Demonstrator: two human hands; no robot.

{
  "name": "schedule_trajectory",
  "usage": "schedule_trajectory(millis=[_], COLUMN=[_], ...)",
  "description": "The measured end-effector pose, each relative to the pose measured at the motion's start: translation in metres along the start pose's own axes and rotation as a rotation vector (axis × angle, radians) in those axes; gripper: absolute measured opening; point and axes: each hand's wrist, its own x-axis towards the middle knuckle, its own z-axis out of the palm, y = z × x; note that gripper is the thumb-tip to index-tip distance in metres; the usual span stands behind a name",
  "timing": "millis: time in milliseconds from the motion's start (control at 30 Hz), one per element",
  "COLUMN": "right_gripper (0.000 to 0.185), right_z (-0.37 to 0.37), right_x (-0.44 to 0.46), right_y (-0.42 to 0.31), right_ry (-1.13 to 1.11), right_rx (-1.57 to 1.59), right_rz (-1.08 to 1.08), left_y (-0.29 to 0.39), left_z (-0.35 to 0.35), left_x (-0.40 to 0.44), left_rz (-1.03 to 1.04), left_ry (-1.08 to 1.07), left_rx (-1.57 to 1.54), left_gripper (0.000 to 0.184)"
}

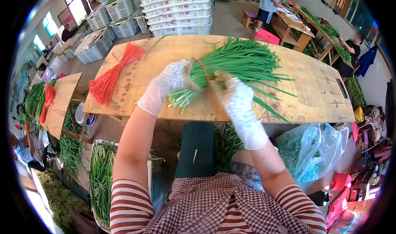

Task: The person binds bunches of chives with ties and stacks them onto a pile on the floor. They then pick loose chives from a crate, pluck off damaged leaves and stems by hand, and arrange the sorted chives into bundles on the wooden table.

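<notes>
Stalks gathered into a thick bundle of long, flat green leaves (243,60) lie across the pale wooden tabletop (317,89), leaf tips fanned away to the right and whitish cut ends towards the near left. From where I stand, a thin red tie (203,69) shows around the bundle, between the worker's two hands. The left hand (178,75), in a thin white patterned glove, is clasped over the stalk end, thumb on the near side. The right hand (233,91), gloved likewise (its fingertips are soiled brownish), is at the bundle's near side, just right of the tie, fingers curled; I cannot tell whether it grips anything. Further left on the same tabletop lies a sheaf of bright red strands (115,75), cinched near its upper end. Beyond the far edge rise stacked white plastic crates (179,17), and a person in a light blue shirt (270,2) stands at another wooden table (295,21).
</notes>
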Motion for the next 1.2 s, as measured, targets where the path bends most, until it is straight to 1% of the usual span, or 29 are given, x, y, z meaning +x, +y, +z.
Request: schedule_trajectory(millis=[33, 67, 100, 200, 233, 333, 367, 433, 467, 533, 567, 600, 633, 667, 700, 733, 800, 833, 933, 967, 1100, 1167, 1200], right_gripper=[0.017, 0.016, 0.015, 0.012, 0.01, 0.009, 0.009, 0.01, 0.01, 0.012, 0.013, 0.014, 0.017, 0.02, 0.021, 0.022, 0.024, 0.024, 0.023, 0.023, 0.023, 0.023, 0.023], right_z=[0.021, 0.042, 0.047, 0.049, 0.046, 0.041, 0.045, 0.048, 0.05, 0.03, 0.017, 0.012, 0.011, 0.013, 0.028, 0.038, 0.046, 0.048, 0.052, 0.051, 0.032, 0.021, 0.01], right_x=[-0.005, -0.008, -0.006, -0.006, -0.004, 0.002, 0.0, 0.002, 0.006, 0.03, 0.043, 0.053, 0.062, 0.071, 0.074, 0.074, 0.075, 0.073, 0.067, 0.066, 0.067, 0.074, 0.075], right_y=[0.007, 0.016, 0.017, 0.023, 0.022, 0.033, 0.04, 0.036, 0.033, 0.014, 0.001, -0.006, -0.002, -0.005, 0.006, 0.012, 0.023, 0.025, 0.028, 0.03, 0.014, 0.009, 0.003], right_ry=[0.029, 0.06, 0.092, 0.087, 0.089, 0.087, 0.165, 0.175, 0.182, 0.123, 0.087, 0.048, -0.058, -0.229, -0.261, -0.29, -0.332, -0.354, -0.303, -0.306, -0.332, -0.384, -0.315], right_rx=[0.059, 0.114, 0.165, -0.012, -0.038, 0.061, 0.089, 0.273, 0.365, 0.286, 0.247, 0.211, 0.161, 0.325, 0.348, 0.37, 0.623, 0.749, 0.834, 0.902, 1.024, 1.082, 1.019], right_rz=[-0.005, -0.008, -0.013, -0.203, -0.194, 0.082, 0.069, 0.143, 0.178, 0.025, -0.046, -0.118, -0.233, 0.024, 0.048, 0.07, 0.189, 0.256, 0.251, 0.238, 0.311, 0.317, 0.309], left_y=[0.001, 0.002, 0.002, 0.002, 0.001, 0.0, 0.001, 0.004, -0.005, -0.032, -0.03, -0.031, -0.032, -0.032, -0.03, -0.02, 0.004, 0.012, 0.046, 0.05, 0.047, 0.052, 0.055], left_z=[-0.002, -0.003, -0.002, 0.002, 0.002, 0.004, 0.004, -0.004, -0.008, -0.018, -0.031, -0.041, -0.05, -0.057, -0.062, -0.068, -0.071, -0.065, -0.05, -0.04, 0.007, 0.011, 0.01], left_x=[0.0, 0.0, -0.001, -0.003, -0.002, -0.003, -0.004, -0.006, 0.0, 0.018, 0.015, 0.016, 0.019, 0.019, 0.017, 0.011, -0.003, -0.011, -0.029, -0.032, -0.031, -0.03, -0.031], left_rz=[-0.015, -0.014, -0.01, 0.004, 0.008, 0.003, 0.009, 0.013, 0.041, 0.099, 0.077, 0.078, 0.077, 0.076, -0.006, -0.026, -0.064, -0.078, -0.048, -0.022, -0.089, -0.135, -0.155], left_ry=[-0.019, -0.005, 0.011, 0.039, 0.049, 0.055, 0.052, 0.055, -0.027, -0.19, -0.325, -0.318, -0.313, -0.306, -0.252, -0.216, -0.139, -0.125, -0.073, -0.003, 0.06, 0.03, 0.017], left_rx=[-0.011, -0.003, 0.004, 0.004, 0.005, -0.026, -0.026, -0.023, -0.141, -0.384, -0.559, -0.421, -0.283, -0.143, -0.03, -0.046, -0.074, -0.03, 0.203, 0.28, 0.344, 0.335, 0.333], left_gripper=[0.096, 0.094, 0.092, 0.089, 0.089, 0.087, 0.084, 0.078, 0.076, 0.071, 0.072, 0.074, 0.076, 0.078, 0.083, 0.084, 0.088, 0.098, 0.105, 0.111, 0.115, 0.111, 0.109])
